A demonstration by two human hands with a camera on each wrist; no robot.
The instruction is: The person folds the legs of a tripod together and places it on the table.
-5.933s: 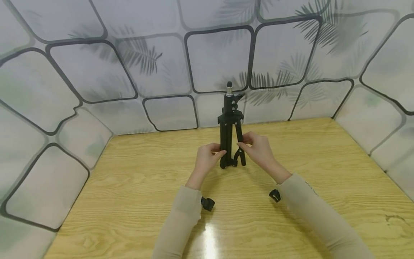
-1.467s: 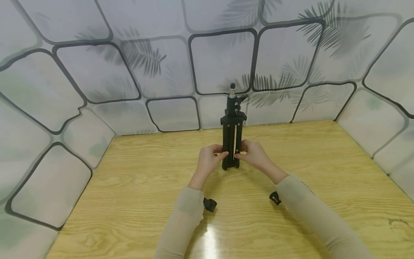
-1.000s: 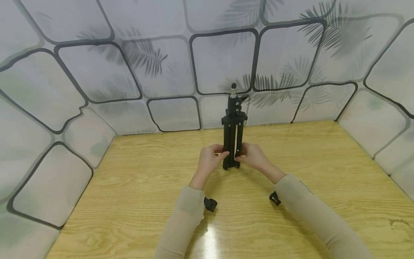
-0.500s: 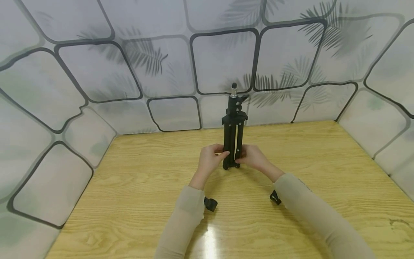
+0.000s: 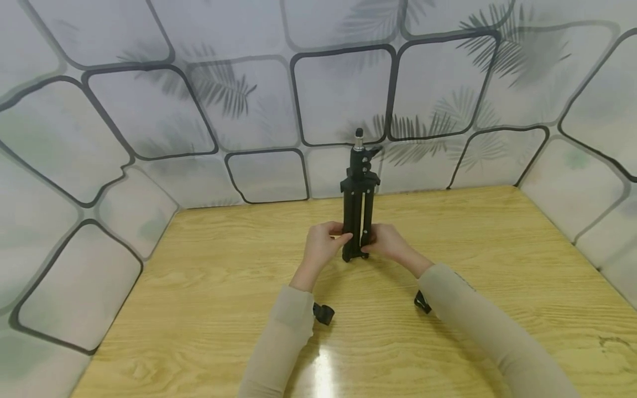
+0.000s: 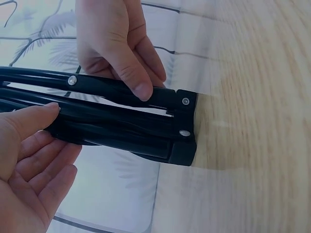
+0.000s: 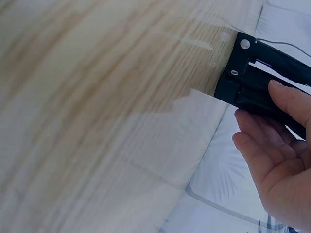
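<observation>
A black folding tripod stand (image 5: 352, 207) is upright on the table, its legs folded close to the centre column and a silver tip on top. My left hand (image 5: 318, 246) grips the lower left leg between thumb and fingers. On the other side my right hand (image 5: 390, 242) pinches the lower right leg near its foot. In the left wrist view, the right hand (image 6: 114, 43) has its thumb pressed on the leg by the riveted bottom bracket (image 6: 183, 116). The stand's foot (image 7: 233, 77) meets the tabletop in the right wrist view.
The wood-grain table (image 5: 209, 309) reaches back to a patterned wall (image 5: 264, 110), with side walls at left and right. A small black piece (image 5: 324, 314) shows beside the left sleeve, another black piece (image 5: 422, 302) by the right sleeve.
Several seconds ago the right leg stood splayed out with its brace showing; now it lies folded against the column. The right hand moved inward with it, then slid slightly down. The left hand stayed.
</observation>
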